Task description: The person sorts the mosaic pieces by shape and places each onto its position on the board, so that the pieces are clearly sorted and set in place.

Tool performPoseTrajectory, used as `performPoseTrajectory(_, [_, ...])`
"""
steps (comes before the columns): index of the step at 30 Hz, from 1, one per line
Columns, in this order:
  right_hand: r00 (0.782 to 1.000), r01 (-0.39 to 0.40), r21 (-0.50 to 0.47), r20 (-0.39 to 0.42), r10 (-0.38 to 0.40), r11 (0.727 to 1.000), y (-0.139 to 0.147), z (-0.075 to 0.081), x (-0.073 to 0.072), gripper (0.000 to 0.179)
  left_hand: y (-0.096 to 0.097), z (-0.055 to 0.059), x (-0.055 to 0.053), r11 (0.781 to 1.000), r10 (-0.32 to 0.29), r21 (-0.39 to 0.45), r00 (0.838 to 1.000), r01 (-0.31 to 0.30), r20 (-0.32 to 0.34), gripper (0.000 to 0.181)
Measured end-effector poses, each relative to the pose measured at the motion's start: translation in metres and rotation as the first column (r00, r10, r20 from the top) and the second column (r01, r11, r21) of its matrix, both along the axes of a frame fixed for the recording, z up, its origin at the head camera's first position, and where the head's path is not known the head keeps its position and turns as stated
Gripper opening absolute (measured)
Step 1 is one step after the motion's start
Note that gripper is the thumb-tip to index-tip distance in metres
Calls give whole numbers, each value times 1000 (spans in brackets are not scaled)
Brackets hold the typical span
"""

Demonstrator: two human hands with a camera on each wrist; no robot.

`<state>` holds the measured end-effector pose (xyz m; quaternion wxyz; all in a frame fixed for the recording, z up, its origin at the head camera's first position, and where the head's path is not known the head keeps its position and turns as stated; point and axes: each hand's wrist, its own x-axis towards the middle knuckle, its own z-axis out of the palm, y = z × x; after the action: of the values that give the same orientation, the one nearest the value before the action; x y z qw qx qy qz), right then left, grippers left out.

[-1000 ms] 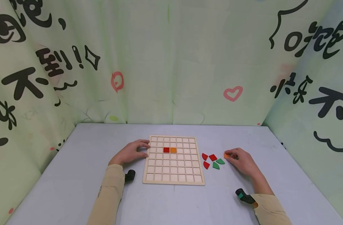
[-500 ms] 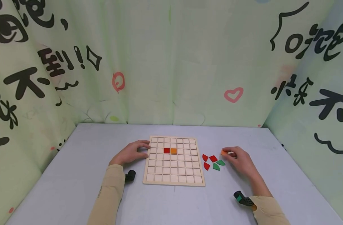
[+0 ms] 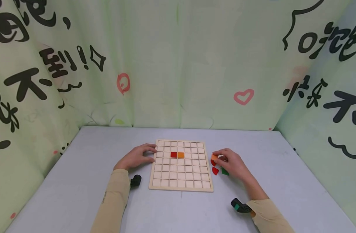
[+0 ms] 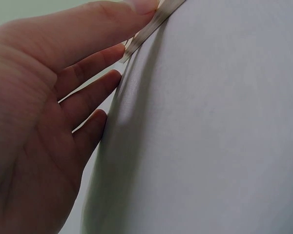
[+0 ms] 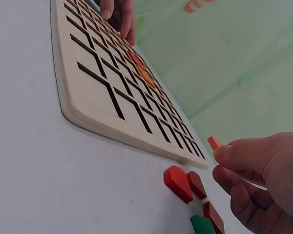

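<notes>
A wooden grid board [image 3: 180,179] lies on the table, with a red square tile [image 3: 173,155] and an orange square tile [image 3: 181,155] side by side in its cells. My left hand [image 3: 137,157] rests against the board's left edge. In the left wrist view its thumb [image 4: 102,24] touches that edge, and the other fingers are fairly straight. Just right of the board, my right hand [image 3: 232,162] pinches an orange tile [image 5: 213,143] between thumb and fingers, above the table. Below it lie red pieces [image 5: 178,184] and a green piece [image 5: 202,224], partly hidden in the head view.
The white-covered table [image 3: 166,213] ends at a pale green curtain [image 3: 180,81] with printed writing, which hangs behind and at both sides. A dark wrist camera [image 3: 240,206] sits on the right wrist, another dark camera [image 3: 135,181] on the left.
My right hand has carried the orange tile leftward, from right of the loose pieces to above them, near the board's right edge. The left hand stays at the board.
</notes>
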<state>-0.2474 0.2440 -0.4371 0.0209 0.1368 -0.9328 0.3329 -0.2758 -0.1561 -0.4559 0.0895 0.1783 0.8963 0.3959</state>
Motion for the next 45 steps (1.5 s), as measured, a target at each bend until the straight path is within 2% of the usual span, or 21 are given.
performPoseTrajectory(9, [991,-127,20,-32,127,992,-30,5,-8,28,-1,-1,-2,1000,8,-14,1000,-8,-1,39])
performPoseTrajectory(22, [986,-160,42,-29,162,986,-54,2,-18,27,0,-2,-1,1000,7,-2,1000,-7,3,39])
performPoseTrajectory(33, [985,-167,30,-36,168,985,-69,-1,-26,25,1,2,1,1000,11,-5,1000,-11,11,38])
performPoseTrajectory(45, [981,-184,72,-49,188,980,-83,-1,-31,23,0,3,2,1000,4,-3,1000,-4,-1,38])
